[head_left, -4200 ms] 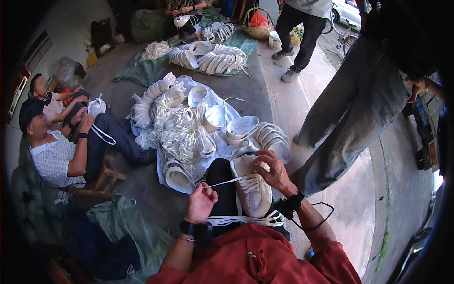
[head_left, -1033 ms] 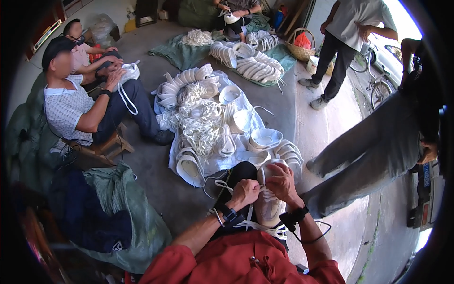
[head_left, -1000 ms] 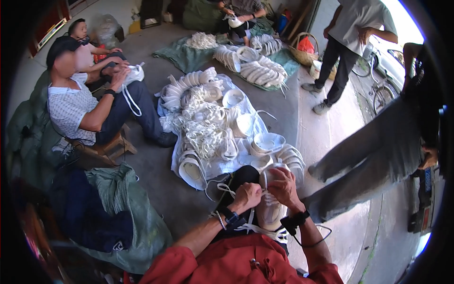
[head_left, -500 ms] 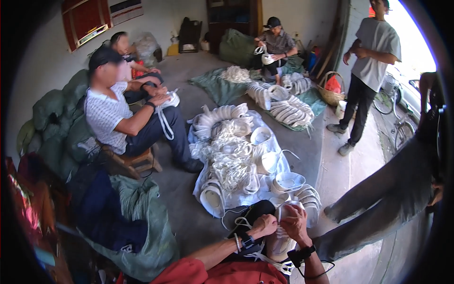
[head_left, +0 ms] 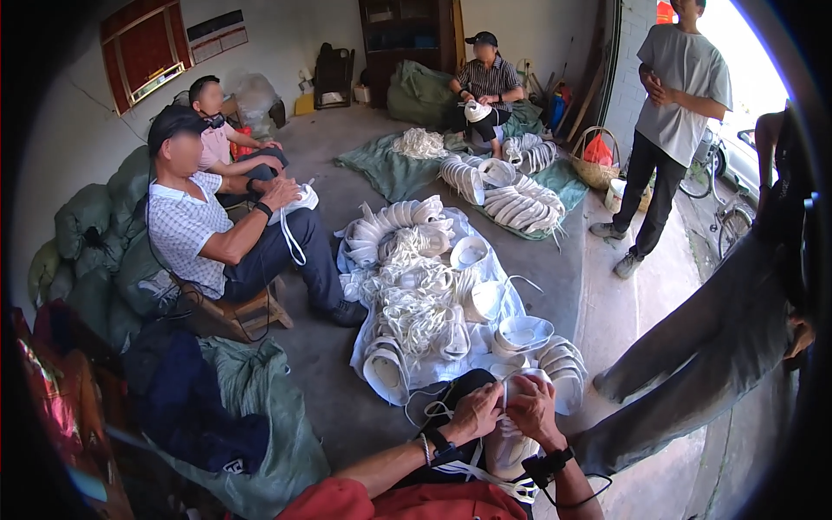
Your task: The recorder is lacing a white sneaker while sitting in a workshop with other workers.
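A white shoe upper (head_left: 508,452) rests in my lap, its lacing side between my hands. My left hand (head_left: 473,411) is closed, with thumb and fingertips pinched at the upper's edge near its top. Close beside it, my right hand (head_left: 531,406) is closed on the other side of the upper, fingers bent over it. Whether a lace end sits between the fingertips is hidden. White laces (head_left: 464,471) trail below the upper across my lap. Just beyond my hands lie a row of white uppers (head_left: 563,371) and a loose pile of laces (head_left: 414,322).
A white sheet (head_left: 416,374) carries more uppers. At left, a seated person (head_left: 195,225) handles a white upper, another sits behind, and a third works at the back. Two people stand at right. Green sacks (head_left: 108,221) line the left wall; a basket (head_left: 598,169) stands near the doorway.
My left hand has come closer to my right hand, and its fingers now meet the upper. The view has shifted slightly. The person at the back has lowered the upper.
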Demonstrator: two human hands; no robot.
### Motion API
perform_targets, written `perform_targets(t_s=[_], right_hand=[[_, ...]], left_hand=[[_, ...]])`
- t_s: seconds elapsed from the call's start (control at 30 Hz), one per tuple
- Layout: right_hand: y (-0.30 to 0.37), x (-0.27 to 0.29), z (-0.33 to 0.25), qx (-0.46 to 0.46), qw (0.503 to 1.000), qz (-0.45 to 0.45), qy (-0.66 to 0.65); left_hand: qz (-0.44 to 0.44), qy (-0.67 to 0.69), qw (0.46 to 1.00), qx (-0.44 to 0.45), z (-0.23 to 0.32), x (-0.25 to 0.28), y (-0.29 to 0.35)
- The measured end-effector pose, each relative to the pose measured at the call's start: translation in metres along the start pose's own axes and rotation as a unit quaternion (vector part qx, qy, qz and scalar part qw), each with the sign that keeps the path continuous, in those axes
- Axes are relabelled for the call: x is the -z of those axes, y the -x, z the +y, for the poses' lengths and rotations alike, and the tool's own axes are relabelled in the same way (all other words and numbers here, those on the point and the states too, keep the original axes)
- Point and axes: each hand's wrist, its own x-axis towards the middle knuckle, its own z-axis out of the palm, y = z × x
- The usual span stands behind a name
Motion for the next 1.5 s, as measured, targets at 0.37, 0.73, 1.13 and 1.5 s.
perform_targets(t_s=[0.37, 0.73, 1.13, 1.5], right_hand=[[-0.001, 0.02, 0.021, 0.018, 0.995, 0.062, -0.078], [0.031, 0.092, -0.011, -0.121, 0.945, 0.089, -0.292], [0.017, 0.061, 0.029, -0.143, 0.957, -0.166, -0.191], [0.008, 0.067, 0.028, -0.12, 0.964, -0.193, -0.14]], left_hand=[[-0.056, -0.112, 0.984, -0.127, 0.004, 0.016, -0.017], [-0.128, 0.11, 0.978, -0.124, 0.074, 0.011, -0.023], [-0.342, 0.205, 0.903, -0.159, 0.114, -0.008, 0.024], [-0.19, 0.279, 0.907, 0.251, 0.06, -0.014, -0.01]])
